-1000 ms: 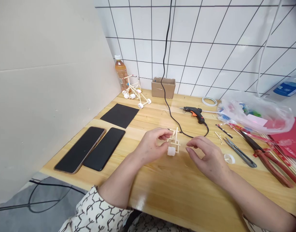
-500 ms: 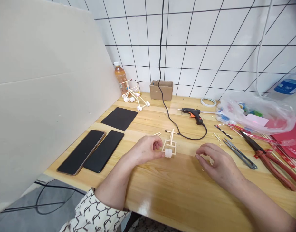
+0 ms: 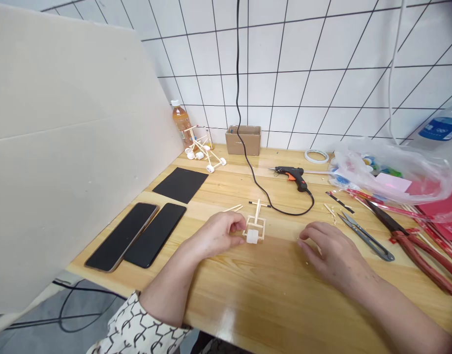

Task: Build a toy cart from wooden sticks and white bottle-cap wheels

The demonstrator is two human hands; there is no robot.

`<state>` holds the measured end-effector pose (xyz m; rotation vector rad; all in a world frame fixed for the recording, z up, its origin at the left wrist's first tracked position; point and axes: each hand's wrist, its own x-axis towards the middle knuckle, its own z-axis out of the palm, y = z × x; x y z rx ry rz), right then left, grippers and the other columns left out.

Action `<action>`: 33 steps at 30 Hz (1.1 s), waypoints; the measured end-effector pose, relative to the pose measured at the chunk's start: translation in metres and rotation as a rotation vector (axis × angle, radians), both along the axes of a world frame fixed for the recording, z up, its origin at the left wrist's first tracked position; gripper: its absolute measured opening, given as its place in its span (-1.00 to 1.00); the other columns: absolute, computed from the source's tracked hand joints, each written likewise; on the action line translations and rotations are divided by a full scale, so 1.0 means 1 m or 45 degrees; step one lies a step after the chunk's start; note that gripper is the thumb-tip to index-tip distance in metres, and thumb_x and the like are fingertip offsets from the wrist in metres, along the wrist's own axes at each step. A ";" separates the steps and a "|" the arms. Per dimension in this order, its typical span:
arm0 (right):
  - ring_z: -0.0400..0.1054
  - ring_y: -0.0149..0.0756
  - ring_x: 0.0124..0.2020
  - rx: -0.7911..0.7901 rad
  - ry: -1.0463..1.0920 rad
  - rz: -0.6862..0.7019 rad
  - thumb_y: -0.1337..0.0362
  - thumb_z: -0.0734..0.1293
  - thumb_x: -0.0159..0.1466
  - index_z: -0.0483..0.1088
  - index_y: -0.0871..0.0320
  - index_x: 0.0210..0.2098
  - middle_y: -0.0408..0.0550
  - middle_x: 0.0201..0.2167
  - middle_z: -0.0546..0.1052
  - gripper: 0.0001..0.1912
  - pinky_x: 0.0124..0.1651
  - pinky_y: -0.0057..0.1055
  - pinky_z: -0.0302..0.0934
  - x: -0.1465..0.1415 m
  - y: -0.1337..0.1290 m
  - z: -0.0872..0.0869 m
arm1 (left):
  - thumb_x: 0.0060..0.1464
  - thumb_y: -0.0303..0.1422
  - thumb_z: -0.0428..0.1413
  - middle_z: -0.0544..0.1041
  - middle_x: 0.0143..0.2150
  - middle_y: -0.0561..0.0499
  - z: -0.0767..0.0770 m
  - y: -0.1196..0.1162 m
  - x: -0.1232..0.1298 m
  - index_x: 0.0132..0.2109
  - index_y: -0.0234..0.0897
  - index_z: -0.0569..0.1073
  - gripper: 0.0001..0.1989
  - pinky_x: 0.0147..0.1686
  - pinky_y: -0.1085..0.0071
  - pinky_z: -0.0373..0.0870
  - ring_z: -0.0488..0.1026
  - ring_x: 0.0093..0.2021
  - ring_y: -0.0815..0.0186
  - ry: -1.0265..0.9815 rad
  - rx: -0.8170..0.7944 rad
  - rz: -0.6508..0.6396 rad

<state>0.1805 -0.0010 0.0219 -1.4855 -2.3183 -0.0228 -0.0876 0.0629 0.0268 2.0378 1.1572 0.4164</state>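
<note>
A small frame of pale wooden sticks (image 3: 257, 222) lies on the table, with a white cylinder-like piece (image 3: 252, 236) on its near side and a dark-ended stick across its far end. Just left of it is my left hand (image 3: 224, 233), its thumb and curled forefinger apart with nothing visible between them. My right hand (image 3: 327, 248) hovers low over the wood to the right, away from the frame. Its thumb and forefinger tips come together; a tiny pale bit may be between them, too small to name.
A glue gun (image 3: 290, 174) lies behind the frame, its black cord looping near. Snips (image 3: 368, 237) and red-handled pliers (image 3: 413, 248) lie right. Two phones (image 3: 155, 236) and a black sheet (image 3: 180, 184) lie left. A stick-built model (image 3: 203, 150), cardboard box (image 3: 243, 141) and tape roll (image 3: 316, 156) stand behind.
The whole view has shifted slightly. My left hand has drawn back a little from the stick frame, leaving a small gap. My right hand stays in nearly the same place.
</note>
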 end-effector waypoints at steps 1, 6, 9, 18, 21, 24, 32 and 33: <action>0.35 -0.23 -0.36 -0.004 -0.003 -0.001 0.32 0.20 0.21 0.34 0.15 -0.40 -0.02 -0.41 0.45 -0.89 -0.33 -0.29 0.22 -0.001 0.000 -0.001 | -0.17 -0.45 0.16 0.45 -0.36 0.04 0.000 0.000 0.000 -0.33 -0.30 0.44 -0.84 -0.36 0.49 0.30 0.37 -0.35 0.35 -0.002 0.003 -0.001; 0.34 -0.23 -0.36 -0.010 -0.007 0.031 0.33 0.20 0.21 0.34 0.14 -0.40 -0.01 -0.41 0.45 -0.90 -0.35 -0.31 0.20 -0.007 -0.003 -0.003 | -0.17 -0.47 0.15 0.46 -0.37 0.04 0.001 0.001 -0.002 -0.34 -0.30 0.44 -0.85 -0.36 0.49 0.31 0.38 -0.35 0.35 -0.015 0.011 0.011; 0.32 -0.24 -0.38 -0.020 0.013 0.100 0.37 0.19 0.21 0.33 0.15 -0.42 -0.02 -0.43 0.43 -0.88 -0.35 -0.32 0.19 -0.013 -0.006 -0.005 | -0.18 -0.46 0.16 0.46 -0.39 0.04 0.003 0.001 -0.002 -0.34 -0.31 0.45 -0.86 -0.37 0.49 0.31 0.38 -0.36 0.34 -0.014 0.011 0.021; 0.28 -0.24 -0.38 -0.027 0.089 0.262 0.41 0.16 0.23 0.36 0.18 -0.41 0.01 -0.44 0.41 -0.83 -0.37 -0.30 0.16 -0.035 -0.019 -0.009 | -0.12 -0.41 0.12 0.44 -0.51 0.07 0.004 0.000 -0.004 -0.43 -0.32 0.46 -0.94 -0.51 0.55 0.22 0.34 -0.49 0.40 -0.014 0.005 0.018; 0.28 -0.24 -0.36 -0.023 0.106 0.307 0.42 0.16 0.23 0.37 0.19 -0.40 0.03 -0.41 0.42 -0.83 -0.37 -0.30 0.16 -0.039 -0.021 -0.008 | -0.12 -0.41 0.11 0.45 -0.52 0.06 0.004 0.000 -0.005 -0.46 -0.32 0.46 -0.94 -0.52 0.54 0.21 0.34 -0.49 0.40 0.000 -0.015 0.020; 0.28 -0.25 -0.37 -0.018 0.127 0.356 0.43 0.16 0.23 0.37 0.20 -0.39 0.04 -0.41 0.43 -0.83 -0.35 -0.30 0.17 -0.039 -0.021 -0.007 | -0.12 -0.40 0.10 0.45 -0.52 0.05 0.003 0.000 -0.006 -0.46 -0.32 0.46 -0.92 -0.52 0.53 0.20 0.34 -0.50 0.39 0.005 -0.037 0.019; 0.30 -0.28 -0.41 -0.013 0.123 0.365 0.42 0.17 0.23 0.36 0.17 -0.42 0.00 -0.46 0.44 -0.83 -0.36 -0.34 0.17 -0.041 -0.022 -0.006 | -0.14 -0.35 0.11 0.43 -0.55 0.06 0.004 -0.001 -0.006 -0.49 -0.34 0.46 -0.88 -0.56 0.55 0.17 0.29 -0.53 0.41 -0.004 -0.085 0.036; 0.30 -0.28 -0.40 0.000 0.127 0.355 0.42 0.17 0.23 0.36 0.16 -0.42 0.00 -0.45 0.44 -0.83 -0.36 -0.34 0.17 -0.040 -0.021 -0.005 | -0.14 -0.35 0.11 0.42 -0.56 0.06 0.005 -0.001 -0.006 -0.50 -0.33 0.45 -0.87 -0.56 0.55 0.16 0.28 -0.54 0.42 0.002 -0.087 0.043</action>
